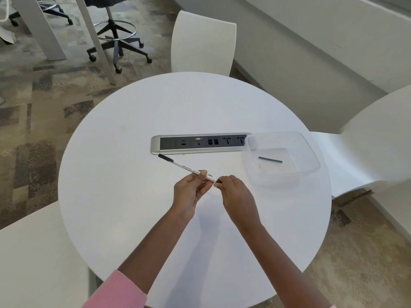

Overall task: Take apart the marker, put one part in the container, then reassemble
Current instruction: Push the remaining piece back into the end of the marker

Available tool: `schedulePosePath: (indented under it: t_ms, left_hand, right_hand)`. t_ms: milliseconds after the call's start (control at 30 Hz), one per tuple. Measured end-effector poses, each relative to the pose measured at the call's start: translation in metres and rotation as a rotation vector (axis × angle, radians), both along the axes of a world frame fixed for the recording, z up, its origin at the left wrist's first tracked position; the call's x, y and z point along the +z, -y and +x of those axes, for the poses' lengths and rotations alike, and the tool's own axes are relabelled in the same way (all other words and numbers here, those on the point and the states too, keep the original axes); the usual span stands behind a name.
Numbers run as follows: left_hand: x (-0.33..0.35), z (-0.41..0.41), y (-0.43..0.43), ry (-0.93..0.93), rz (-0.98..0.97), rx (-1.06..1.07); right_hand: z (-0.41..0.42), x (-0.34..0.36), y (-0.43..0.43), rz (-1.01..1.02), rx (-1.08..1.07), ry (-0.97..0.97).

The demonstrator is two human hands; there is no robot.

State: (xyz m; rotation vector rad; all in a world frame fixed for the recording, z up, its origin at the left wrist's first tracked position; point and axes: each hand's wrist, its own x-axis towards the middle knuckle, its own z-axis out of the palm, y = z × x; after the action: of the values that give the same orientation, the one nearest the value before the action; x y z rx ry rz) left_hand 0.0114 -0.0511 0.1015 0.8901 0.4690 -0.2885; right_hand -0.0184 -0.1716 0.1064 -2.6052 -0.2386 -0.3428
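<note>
A white marker barrel (184, 166) with black print and a black end cap points up and to the left over the round table (133, 134). My left hand (189, 192) grips its near part. My right hand (235, 194) pinches a small dark piece (219, 181) at the barrel's near end. To the right stands a clear plastic container (311, 152), and a thin dark stick-shaped marker part (270, 159) lies on its floor.
A silver power and data socket strip (200, 143) is set into the table's middle, with the container overlapping its right end. White chairs stand behind (203, 41), at the right (367, 141) and at the near left (33, 252). A wheeled stool (117, 41) stands on the carpet.
</note>
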Motion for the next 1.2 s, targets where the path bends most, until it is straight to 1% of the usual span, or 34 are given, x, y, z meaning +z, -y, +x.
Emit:
schedulePosePath:
  t_ms: [67,133,300,433,600,667,700,733,767,800,867,900,933,1067,1133,1200]
  left_hand:
    - [0.001,0.0,0.001,0.003,0.0,-0.005]
    - [0.003,0.001,0.002,0.011,0.003,-0.012]
    - [0.004,0.003,0.005,0.057,0.059,-0.06]
    - [0.001,-0.001,0.006,0.067,0.107,-0.088]
    - [0.001,-0.002,0.005,0.095,0.151,-0.145]
    - [0.003,0.0,0.003,0.105,0.16,-0.143]
    - [0.004,0.002,0.003,0.107,0.16,-0.131]
    - [0.005,0.003,0.002,0.105,0.153,-0.111]
    - [0.006,0.004,0.002,0.101,0.139,-0.088]
    - [0.007,0.005,0.003,0.095,0.121,-0.063]
    - [0.009,0.006,0.004,0.073,0.078,-0.013]
    - [0.01,0.006,0.004,0.064,0.06,0.004]
    - [0.011,0.005,0.004,0.059,0.048,0.012]
    - [0.013,0.002,0.005,0.046,0.022,0.029]
    - [0.015,0.0,0.006,0.043,0.02,0.038]
    - [0.017,-0.001,0.007,0.042,0.033,0.039]
  right_hand:
    - [0.001,0.002,0.002,-0.016,0.013,0.055]
    - [0.005,0.003,0.003,0.069,-0.004,0.016]
    - [0.01,0.007,0.006,0.466,-0.15,-0.322]
    - [0.015,0.012,0.011,0.746,-0.182,-0.576]
    - [0.015,0.017,0.017,1.098,-0.232,-0.95]
    - [0.014,0.02,0.015,1.189,-0.209,-0.991]
    - [0.014,0.021,0.013,1.184,-0.199,-0.959]
    - [0.014,0.022,0.009,1.123,-0.189,-0.886]
    - [0.013,0.022,0.004,1.002,-0.174,-0.782]
    - [0.012,0.022,0.0,0.827,-0.161,-0.657]
    - [0.007,0.017,-0.004,0.393,-0.136,-0.389]
    - [0.004,0.013,-0.004,0.219,-0.133,-0.273]
    - [0.001,0.011,-0.004,0.112,-0.129,-0.179]
    - [-0.002,0.011,-0.005,-0.034,-0.086,0.065]
    - [0.0,0.012,-0.003,-0.074,-0.079,0.122]
    - [0.002,0.013,-0.001,-0.086,-0.056,0.136]
